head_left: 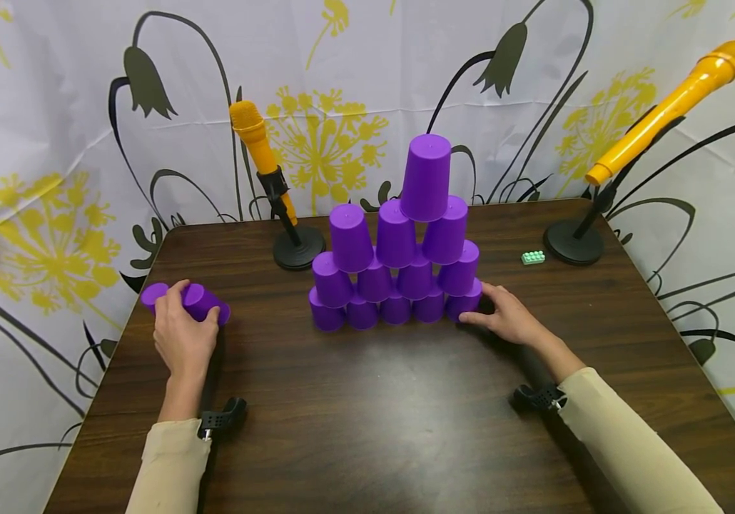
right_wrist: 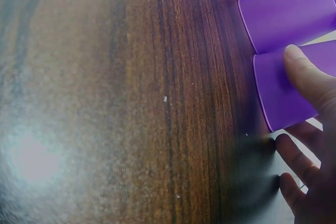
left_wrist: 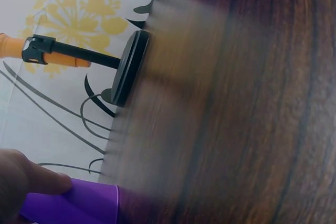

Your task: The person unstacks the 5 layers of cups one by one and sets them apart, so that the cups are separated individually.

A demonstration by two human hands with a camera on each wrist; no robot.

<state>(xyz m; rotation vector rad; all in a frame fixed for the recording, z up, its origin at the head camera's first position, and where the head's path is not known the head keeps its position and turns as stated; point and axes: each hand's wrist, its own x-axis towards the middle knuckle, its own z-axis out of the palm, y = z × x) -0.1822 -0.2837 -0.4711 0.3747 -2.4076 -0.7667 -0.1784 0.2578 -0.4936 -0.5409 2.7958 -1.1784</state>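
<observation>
Purple upside-down cups form a stacked wall mid-table: several at the bottom, several above them, three in the third row and one top cup (head_left: 426, 178) over the middle and right ones. My right hand (head_left: 510, 315) is at the bottom row's right-end cup (right_wrist: 283, 85). Its thumb lies on the near face and a finger goes round the far side, partly hidden. At the table's left, my left hand (head_left: 184, 332) grips a purple cup (left_wrist: 79, 200), thumb on its wall. A second purple cup (head_left: 153, 295) shows left of the fingers; its contact is partly hidden.
A yellow microphone on a black stand (head_left: 299, 248) stands behind the wall's left side. Another yellow microphone (head_left: 669, 114) on a black stand rises at the back right. A small mint-green toy brick (head_left: 533, 258) lies beside that stand. A patterned cloth (head_left: 355, 43) hangs behind the table.
</observation>
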